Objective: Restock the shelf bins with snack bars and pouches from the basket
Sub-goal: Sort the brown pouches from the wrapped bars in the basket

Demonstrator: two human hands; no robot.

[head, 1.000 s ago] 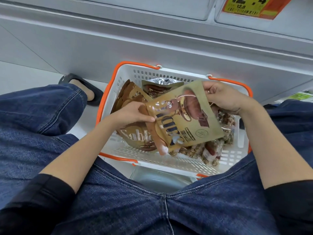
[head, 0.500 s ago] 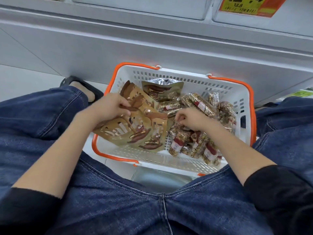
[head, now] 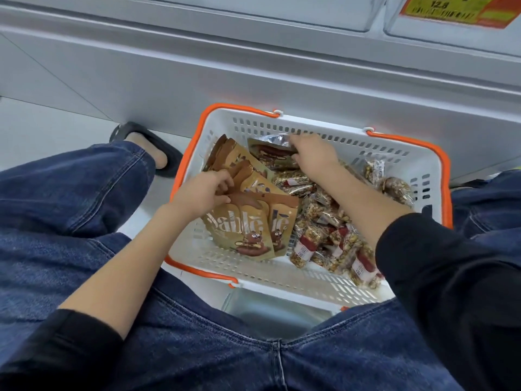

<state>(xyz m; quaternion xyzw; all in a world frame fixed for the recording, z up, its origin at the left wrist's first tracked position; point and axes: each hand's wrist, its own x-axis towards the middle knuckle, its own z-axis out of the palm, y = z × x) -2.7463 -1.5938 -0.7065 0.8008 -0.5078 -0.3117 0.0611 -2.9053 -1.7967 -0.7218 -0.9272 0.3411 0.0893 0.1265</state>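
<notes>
Hands in basket [head: 394, 165], left hand [head: 203, 193] gripping brown pouches [head: 248, 227], right hand [head: 313, 153] pinching rear pouch [head: 270, 153], bars [head: 332, 230] beside.

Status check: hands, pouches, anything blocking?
Left hand grips tan pouches in basket. Right hand pinches far pouch. Snack bars loose beside them; nothing blocking.
</notes>
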